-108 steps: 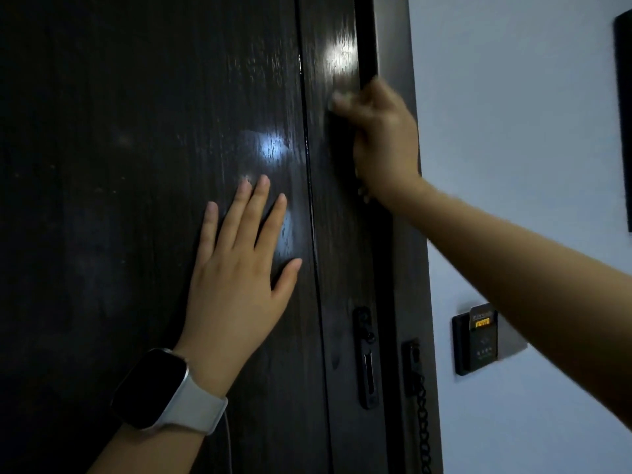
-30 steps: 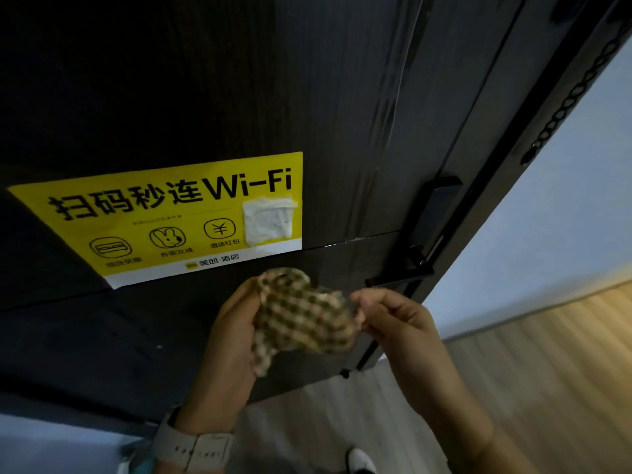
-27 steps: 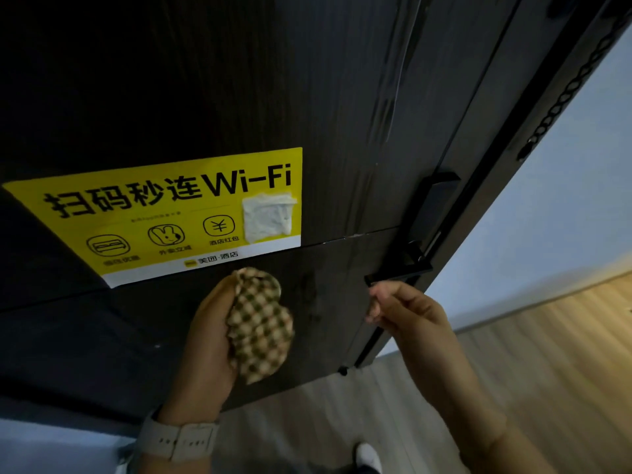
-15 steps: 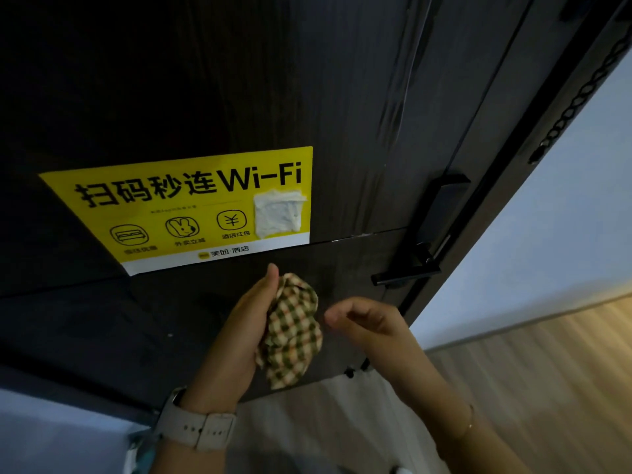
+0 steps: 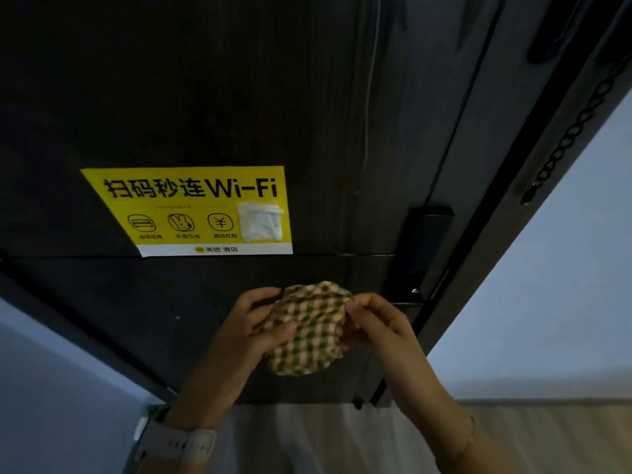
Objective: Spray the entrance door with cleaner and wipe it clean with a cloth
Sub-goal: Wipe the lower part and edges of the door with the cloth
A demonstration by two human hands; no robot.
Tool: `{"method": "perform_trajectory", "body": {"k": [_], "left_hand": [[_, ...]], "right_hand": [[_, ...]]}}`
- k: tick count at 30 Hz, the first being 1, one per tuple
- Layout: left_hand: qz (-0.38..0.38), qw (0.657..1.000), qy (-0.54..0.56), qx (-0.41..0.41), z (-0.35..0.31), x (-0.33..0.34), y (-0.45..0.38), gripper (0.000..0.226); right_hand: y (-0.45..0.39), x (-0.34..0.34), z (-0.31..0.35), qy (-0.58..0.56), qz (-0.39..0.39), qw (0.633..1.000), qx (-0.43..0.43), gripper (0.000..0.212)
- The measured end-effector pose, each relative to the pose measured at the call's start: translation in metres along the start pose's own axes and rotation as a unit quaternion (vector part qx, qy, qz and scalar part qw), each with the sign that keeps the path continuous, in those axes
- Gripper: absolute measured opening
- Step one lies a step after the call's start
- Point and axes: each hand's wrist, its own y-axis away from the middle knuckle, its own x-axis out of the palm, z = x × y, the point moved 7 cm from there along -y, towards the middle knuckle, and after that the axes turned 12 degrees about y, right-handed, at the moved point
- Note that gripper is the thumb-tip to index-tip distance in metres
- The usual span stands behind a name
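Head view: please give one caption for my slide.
Both hands hold a checked cloth before the dark door.

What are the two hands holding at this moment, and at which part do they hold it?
Both hold the checked cloth. The left hand grips its left side, thumb across the front; the right hand pinches its upper right edge with the fingers.

The door (image 5: pixel 205 80) runs past the top edge, its handle (image 5: pixel 424 248) lost in shadow. Small print on the yellow sticker (image 5: pixel 184 210) is unreadable; a white patch (image 5: pixel 261 222) covers one corner.
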Motion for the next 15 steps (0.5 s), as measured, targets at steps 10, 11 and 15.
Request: {"method": "perform_trajectory", "body": {"k": [10,11,15], "left_hand": [[0.016,0.935,-0.264,0.235,-0.002,0.083,0.051,0.046],[0.042,0.952,-0.231,0.199,0.005,0.094,0.054,0.052],[-0.033,0.939,-0.257,0.225,0.006,0.112,0.063,0.031]], "right_hand": [[0.019,-0.054,0.011,-0.061,0.05,0.997,0.026,0.017],[0.021,-0.057,0.011,-0.083,0.067,0.993,0.044,0.016],[0.03,-0.07,0.018,-0.103,0.132,0.983,0.068,0.024]]}}
